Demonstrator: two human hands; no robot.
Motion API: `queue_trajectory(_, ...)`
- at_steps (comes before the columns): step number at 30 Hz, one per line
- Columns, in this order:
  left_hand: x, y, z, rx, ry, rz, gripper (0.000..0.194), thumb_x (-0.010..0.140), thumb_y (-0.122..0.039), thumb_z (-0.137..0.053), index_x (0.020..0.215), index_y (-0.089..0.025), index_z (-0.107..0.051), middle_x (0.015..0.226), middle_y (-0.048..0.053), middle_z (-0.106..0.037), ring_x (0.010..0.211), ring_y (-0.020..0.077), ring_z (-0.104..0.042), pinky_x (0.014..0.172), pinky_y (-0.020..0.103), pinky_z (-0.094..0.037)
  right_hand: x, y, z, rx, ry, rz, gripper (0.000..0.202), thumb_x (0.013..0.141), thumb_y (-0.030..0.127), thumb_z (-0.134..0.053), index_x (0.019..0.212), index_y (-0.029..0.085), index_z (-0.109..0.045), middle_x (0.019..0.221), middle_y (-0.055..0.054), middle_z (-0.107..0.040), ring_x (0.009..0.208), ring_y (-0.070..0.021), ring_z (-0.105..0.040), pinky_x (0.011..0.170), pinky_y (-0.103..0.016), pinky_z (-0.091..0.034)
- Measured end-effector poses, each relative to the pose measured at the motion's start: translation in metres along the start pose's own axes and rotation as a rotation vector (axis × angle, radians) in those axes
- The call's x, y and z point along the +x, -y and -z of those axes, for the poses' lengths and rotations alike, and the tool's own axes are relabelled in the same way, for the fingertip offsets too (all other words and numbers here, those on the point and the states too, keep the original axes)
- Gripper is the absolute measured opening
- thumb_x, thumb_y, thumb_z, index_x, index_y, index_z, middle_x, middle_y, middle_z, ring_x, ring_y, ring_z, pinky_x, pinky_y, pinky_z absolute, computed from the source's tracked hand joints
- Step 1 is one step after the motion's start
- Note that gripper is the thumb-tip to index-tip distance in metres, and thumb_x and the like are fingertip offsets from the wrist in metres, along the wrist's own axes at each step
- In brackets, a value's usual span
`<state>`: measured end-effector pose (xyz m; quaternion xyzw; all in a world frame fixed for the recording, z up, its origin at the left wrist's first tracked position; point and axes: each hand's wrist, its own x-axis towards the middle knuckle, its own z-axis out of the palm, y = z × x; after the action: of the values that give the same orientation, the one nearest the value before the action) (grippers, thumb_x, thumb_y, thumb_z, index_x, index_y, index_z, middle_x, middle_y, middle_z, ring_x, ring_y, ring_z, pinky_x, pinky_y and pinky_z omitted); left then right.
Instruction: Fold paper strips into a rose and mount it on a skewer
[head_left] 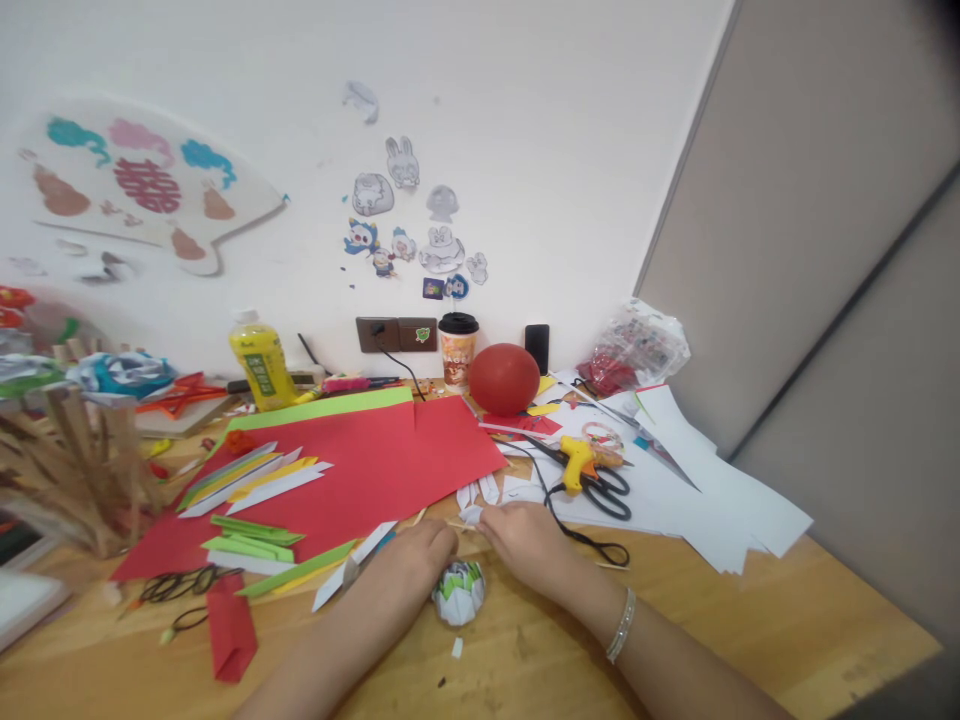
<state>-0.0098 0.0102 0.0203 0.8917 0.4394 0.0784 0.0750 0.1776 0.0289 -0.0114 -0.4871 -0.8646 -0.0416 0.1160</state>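
Observation:
My right hand is closed, its fingertips pinching a small folded white paper piece. Opposite it, my left hand has its fingers curled in; what they hold, if anything, is hidden. A thin pale strip or stick shows in the gap between the two hands. Just below that gap, a round folded-paper ball, white with green points, rests on the wooden table. Two more folded white pieces lie beyond my fingers. Left of my left hand lie folded white, green and yellow paper strips.
Red paper sheets with folded strips cover the left middle. A yellow glue gun, black-handled scissors and white sheets lie right. Behind stand a red balloon, a lidded cup and a yellow bottle.

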Motion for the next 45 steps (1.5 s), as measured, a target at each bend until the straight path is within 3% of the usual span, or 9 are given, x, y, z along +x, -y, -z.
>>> queue_trajectory(3, 0.0, 0.001, -0.003, -0.034, -0.066, -0.016, 0.026, 0.082, -0.003, -0.033, 0.074, -0.019, -0.051, 0.076, 0.002, -0.06, 0.07, 0.0153, -0.055, 0.064, 0.025, -0.041, 0.001, 0.0, -0.001, 0.032, -0.037, -0.019, 0.021, 0.092, 0.023, -0.042, 0.084, 0.015, -0.06, 0.068, -0.007, -0.063, 0.064, -0.0173, -0.056, 0.057, -0.025, -0.033)
queue_trajectory(7, 0.0, 0.007, -0.012, -0.029, -0.271, 0.0, 0.022, 0.088, -0.012, -0.033, 0.075, -0.021, -0.049, 0.073, 0.001, -0.058, 0.067, 0.0156, -0.054, 0.061, 0.026, -0.042, 0.002, 0.003, 0.005, 0.09, -0.102, -0.014, 0.019, 0.09, 0.017, -0.044, 0.081, 0.015, -0.06, 0.085, -0.009, -0.063, 0.086, -0.0208, -0.053, 0.072, -0.029, -0.037)
queue_trajectory(10, -0.001, 0.009, -0.016, -0.049, -0.371, -0.017, 0.021, 0.092, -0.02, -0.033, 0.079, -0.02, -0.049, 0.074, 0.002, -0.056, 0.068, 0.0165, -0.056, 0.063, 0.028, -0.043, 0.001, 0.008, 0.008, 0.462, -0.124, -0.055, 0.017, 0.091, 0.021, -0.045, 0.085, 0.017, -0.06, 0.093, -0.007, -0.061, 0.092, -0.0195, -0.052, 0.079, -0.03, -0.039)
queue_trajectory(15, 0.0, 0.006, -0.012, -0.107, -0.49, -0.043, 0.023, 0.093, -0.022, -0.03, 0.08, -0.019, -0.048, 0.074, 0.003, -0.056, 0.067, 0.0165, -0.057, 0.063, 0.029, -0.046, 0.0, 0.018, -0.001, 1.139, 0.032, -0.136, 0.048, 0.096, 0.045, -0.022, 0.086, 0.016, -0.058, 0.071, -0.001, -0.058, 0.061, -0.0126, -0.057, 0.057, -0.024, -0.047)
queue_trajectory(19, -0.001, 0.008, -0.01, -0.07, -0.507, -0.104, 0.022, 0.092, -0.021, -0.032, 0.085, -0.018, -0.052, 0.076, 0.004, -0.058, 0.07, 0.0173, -0.057, 0.063, 0.03, -0.047, 0.001, 0.021, -0.006, 1.538, 0.128, -0.218, 0.047, 0.081, 0.061, -0.047, 0.082, 0.015, -0.059, 0.069, 0.0, -0.055, 0.056, -0.0114, -0.056, 0.055, -0.024, -0.048)
queue_trajectory(22, -0.003, 0.01, -0.009, -0.023, -0.52, -0.173, 0.02, 0.09, -0.017, -0.035, 0.089, -0.016, -0.054, 0.079, 0.006, -0.059, 0.071, 0.0177, -0.058, 0.063, 0.029, -0.048, 0.001, 0.023, -0.001, 1.573, 0.125, -0.229, 0.047, 0.075, 0.062, -0.055, 0.078, 0.015, -0.059, 0.07, 0.0, -0.055, 0.058, -0.0108, -0.055, 0.057, -0.023, -0.048)
queue_trajectory(29, -0.007, 0.01, -0.004, 0.123, -0.527, -0.281, 0.024, 0.089, -0.01, -0.033, 0.099, -0.012, -0.055, 0.087, 0.011, -0.062, 0.079, 0.0204, -0.059, 0.068, 0.032, -0.05, 0.0, 0.025, 0.005, 1.563, 0.14, -0.235, 0.048, 0.074, 0.064, -0.054, 0.075, 0.016, -0.057, 0.07, 0.0, -0.053, 0.059, -0.0112, -0.052, 0.058, -0.026, -0.047)
queue_trajectory(37, -0.006, 0.013, -0.008, 0.174, -0.453, -0.292, 0.023, 0.089, -0.008, -0.033, 0.101, -0.012, -0.052, 0.087, 0.011, -0.06, 0.078, 0.0204, -0.058, 0.067, 0.033, -0.051, 0.001, 0.021, 0.005, 1.47, 0.099, -0.192, 0.045, 0.077, 0.062, -0.051, 0.07, 0.017, -0.053, 0.065, 0.002, -0.05, 0.058, -0.0111, -0.049, 0.055, -0.023, -0.041)
queue_trajectory(45, -0.005, 0.014, -0.011, 0.201, -0.469, -0.296, 0.021, 0.087, -0.006, -0.033, 0.089, -0.012, -0.052, 0.08, 0.008, -0.056, 0.071, 0.0205, -0.053, 0.062, 0.034, -0.048, 0.0, 0.017, 0.005, 1.384, 0.087, -0.13, 0.04, 0.084, 0.055, -0.047, 0.072, 0.017, -0.053, 0.068, 0.002, -0.048, 0.062, -0.0104, -0.046, 0.057, -0.022, -0.037)
